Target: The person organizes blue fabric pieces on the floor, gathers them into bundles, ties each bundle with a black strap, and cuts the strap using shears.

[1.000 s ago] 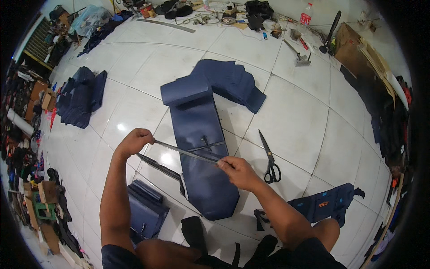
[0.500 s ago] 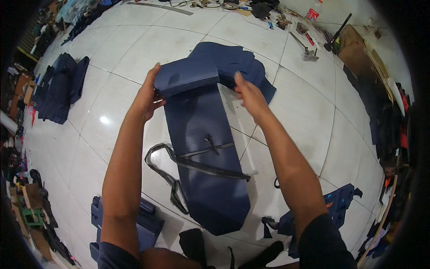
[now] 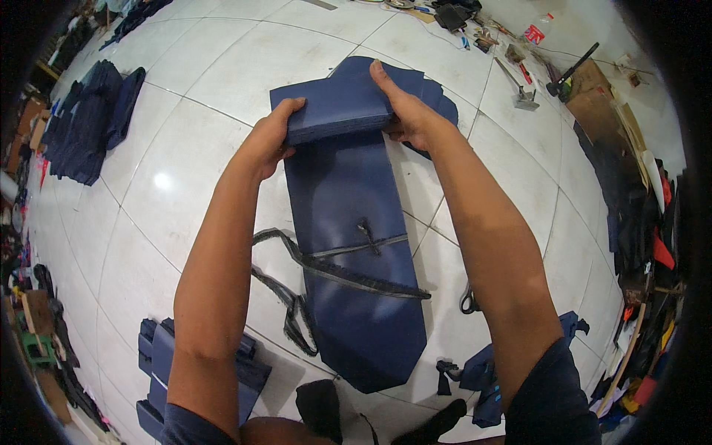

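Observation:
Between my two hands is a thick stack of dark blue sheet pieces [image 3: 337,111]. My left hand [image 3: 274,137] grips its left end, thumb on top and fingers beneath. At the right end my right hand [image 3: 415,115] holds it, the thumb lying over the top and the other fingers under the edge. A long dark blue stack [image 3: 356,185] with an angled near end lies below it, a thin strip tied round it. Across that lies a loose dark strip [image 3: 348,282], looping out to the left. More blue pieces [image 3: 430,85] fan out behind the held stack.
A bundle of dark blue pieces [image 3: 89,122] lies at the far left, another [image 3: 156,371] by my left forearm. Scissors [image 3: 467,300], partly hidden, lie beside my right forearm. Tools [image 3: 523,93] and a bottle [image 3: 539,30] are at the far right, near cardboard [image 3: 589,93].
My right hand, previously apart at the right edge, has closed on the stack's right end. My left thumb has moved onto its top. The whole view has shifted slightly.

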A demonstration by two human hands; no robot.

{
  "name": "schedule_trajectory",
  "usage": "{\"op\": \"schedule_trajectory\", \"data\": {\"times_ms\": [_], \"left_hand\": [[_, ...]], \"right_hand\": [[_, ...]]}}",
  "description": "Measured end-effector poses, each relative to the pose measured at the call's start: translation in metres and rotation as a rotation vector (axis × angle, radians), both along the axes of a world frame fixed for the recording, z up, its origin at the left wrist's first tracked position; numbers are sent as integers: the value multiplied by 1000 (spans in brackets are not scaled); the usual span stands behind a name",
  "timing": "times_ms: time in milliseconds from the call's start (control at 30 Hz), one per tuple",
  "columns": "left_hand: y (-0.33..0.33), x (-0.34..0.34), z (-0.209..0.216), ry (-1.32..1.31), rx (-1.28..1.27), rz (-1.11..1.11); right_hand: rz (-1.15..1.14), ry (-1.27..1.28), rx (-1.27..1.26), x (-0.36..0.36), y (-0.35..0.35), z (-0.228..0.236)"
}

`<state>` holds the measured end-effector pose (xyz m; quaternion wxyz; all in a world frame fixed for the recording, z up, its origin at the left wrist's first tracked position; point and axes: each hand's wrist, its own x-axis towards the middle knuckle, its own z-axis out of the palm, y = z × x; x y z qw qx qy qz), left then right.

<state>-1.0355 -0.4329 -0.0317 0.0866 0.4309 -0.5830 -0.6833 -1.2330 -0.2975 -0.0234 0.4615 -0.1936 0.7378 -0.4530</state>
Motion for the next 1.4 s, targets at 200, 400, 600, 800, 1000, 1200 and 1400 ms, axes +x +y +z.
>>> {"op": "schedule_trajectory", "data": {"times_ms": [200,400,600,800,1000,1200,1400], "left_hand": [[-10,9,-12,159,82,20],[-14,13,-20,163,89,45],[-5,17,-22,103,49,35],[38,44,41,93,-542,-128],[106,79,72,304,-155,-533],[163,122,77,216,70,-503],[196,173,73,277,353,-376]], "right_hand": [[11,53,-6,1,-3,11],[-97,-75,-109,10,-12,8],[-199,-44,-197,21,-1,8],[54,174,-321,32,57,58],[309,256,-230,71,117,112],[474,107,-106,104,141,129],[555,-36,79,119,135,121]]}}
